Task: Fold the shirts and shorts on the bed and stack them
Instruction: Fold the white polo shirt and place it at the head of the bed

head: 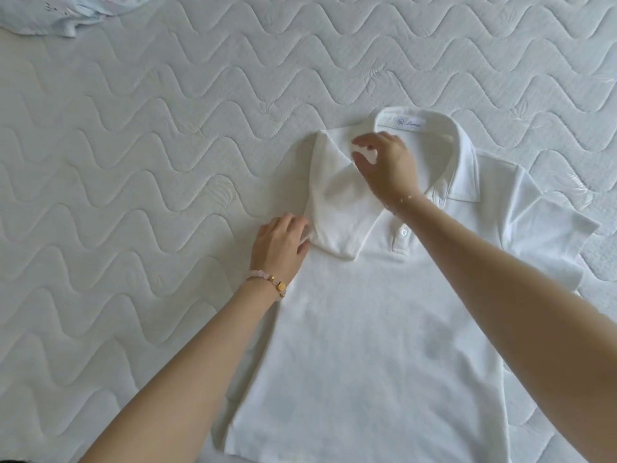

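A white polo shirt lies face up on the bed, collar away from me. Its left sleeve is folded inward over the chest, while the right sleeve lies spread out flat. My left hand rests at the lower edge of the folded sleeve, fingers tucked against the cloth. My right hand hovers over the collar's left side, fingers and thumb loosely curved with a gap between them, holding nothing that I can see.
The bed is a white quilted mattress with a wavy stitched pattern. A pale blue garment lies crumpled at the far left corner.
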Tool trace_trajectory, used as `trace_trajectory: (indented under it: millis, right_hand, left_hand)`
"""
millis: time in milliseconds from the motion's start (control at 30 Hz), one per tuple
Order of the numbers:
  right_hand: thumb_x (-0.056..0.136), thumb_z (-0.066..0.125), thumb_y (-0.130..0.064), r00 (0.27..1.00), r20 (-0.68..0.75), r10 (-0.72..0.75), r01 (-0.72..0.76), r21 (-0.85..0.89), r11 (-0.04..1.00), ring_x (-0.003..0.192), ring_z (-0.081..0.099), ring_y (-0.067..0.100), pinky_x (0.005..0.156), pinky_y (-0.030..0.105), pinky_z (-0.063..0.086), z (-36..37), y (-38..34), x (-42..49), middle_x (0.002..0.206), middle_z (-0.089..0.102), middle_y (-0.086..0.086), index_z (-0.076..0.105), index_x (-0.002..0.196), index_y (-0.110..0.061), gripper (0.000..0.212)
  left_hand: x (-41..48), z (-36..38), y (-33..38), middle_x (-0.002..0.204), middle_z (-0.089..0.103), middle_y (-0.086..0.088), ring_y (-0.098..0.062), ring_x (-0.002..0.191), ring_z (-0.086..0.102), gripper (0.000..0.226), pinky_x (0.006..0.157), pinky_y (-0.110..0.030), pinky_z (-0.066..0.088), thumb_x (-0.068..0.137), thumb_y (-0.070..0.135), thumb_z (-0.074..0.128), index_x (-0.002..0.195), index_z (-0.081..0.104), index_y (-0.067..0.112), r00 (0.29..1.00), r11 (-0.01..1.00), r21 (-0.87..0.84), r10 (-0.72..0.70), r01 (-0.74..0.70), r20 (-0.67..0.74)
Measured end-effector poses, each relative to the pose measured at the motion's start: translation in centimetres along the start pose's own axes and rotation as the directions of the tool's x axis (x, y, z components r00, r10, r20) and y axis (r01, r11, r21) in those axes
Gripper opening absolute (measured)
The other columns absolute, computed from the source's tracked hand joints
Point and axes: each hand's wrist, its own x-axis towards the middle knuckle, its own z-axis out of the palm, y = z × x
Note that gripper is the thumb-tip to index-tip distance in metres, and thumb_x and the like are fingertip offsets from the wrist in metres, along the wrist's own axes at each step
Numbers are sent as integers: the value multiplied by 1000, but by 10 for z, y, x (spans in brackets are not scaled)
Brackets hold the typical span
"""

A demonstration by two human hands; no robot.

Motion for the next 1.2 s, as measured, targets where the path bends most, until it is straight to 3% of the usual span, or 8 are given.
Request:
trace_trajectory:
  millis: [133, 200, 267, 433, 667, 767, 1000, 1200]
  right_hand:
    - [87, 62, -30, 950, 292, 107, -109, -8, 994, 100, 57, 23, 80, 26, 42, 19, -15, 39, 108, 65, 6, 63, 112, -13, 30]
    - [86, 62, -30, 918, 366, 155, -150, -43, 988, 79, 51, 24, 56, 24, 34, 28, -15, 45, 79, 57, 5, 59, 80, -15, 17]
    - [85, 63, -27, 916, 356, 184, -196, -2, 981, 67, 42, 20, 50, 27, 26, 33, -14, 48, 62, 44, 4, 52, 64, -6, 31]
    - [82, 64, -27, 941, 281, 190, -231, 117, 966, 69, 44, 14, 59, 26, 31, 39, -13, 59, 68, 51, 13, 65, 84, 0, 27]
    - [83, 65, -23, 943, 262, 204, -244, 132, 961, 75, 53, 9, 57, 10, 36, 42, -2, 55, 81, 60, -2, 69, 98, -10, 20]
    - [83, 65, -25, 936, 261, 238, -292, 195, 936, 54, 53, -3, 54, 11, 40, 29, 1, 49, 70, 60, -8, 67, 102, -14, 21]
    - [81, 70, -27, 902, 375, 214, -221, -25, 975, 84, 57, 13, 64, 18, 41, 7, 13, 20, 87, 64, 2, 68, 99, -12, 24]
    - [82, 66, -27, 889, 394, 232, -217, -85, 973, 78, 56, 20, 68, 28, 41, 10, 14, 15, 82, 64, 5, 68, 84, -11, 16]
  left_hand:
    - [-4, 3, -12, 73, 62, -3, -26, 63, 59, 12, 59, -32, 47, 70, 9, 72, 77, 62, 10, 997, 998, -33, 55, -57, -52]
    - [-5, 4, -17, 71, 61, -1, -23, 60, 58, 10, 57, -30, 49, 79, 20, 58, 77, 62, 11, 993, 996, -7, 88, -89, -82]
    - [-7, 2, -21, 68, 60, -1, -22, 57, 57, 17, 54, -29, 49, 81, 24, 50, 74, 60, 11, 992, 996, 8, 92, -92, -89]
    - [-11, -1, -35, 61, 55, -2, -23, 52, 52, 19, 51, -26, 41, 74, 6, 72, 67, 55, 9, 988, 991, -93, -109, 99, -109]
    - [-9, 2, -33, 71, 60, -4, -26, 67, 55, 10, 63, -31, 41, 80, 13, 67, 75, 59, 9, 980, 967, -178, -192, 181, -50]
    - [-10, 1, -36, 86, 60, -4, -24, 80, 56, 10, 73, -34, 45, 81, 12, 63, 91, 63, 9, 975, 942, -252, -219, 223, 45]
    - [0, -16, -21, 100, 63, 4, -9, 94, 59, 25, 83, -18, 45, 84, 26, 63, 108, 61, 18, 828, 485, -673, -371, 559, 420]
    - [17, -5, -13, 84, 66, -3, -15, 75, 59, 21, 69, -28, 46, 82, 28, 67, 88, 64, 8, 798, 444, -667, -405, 599, 447]
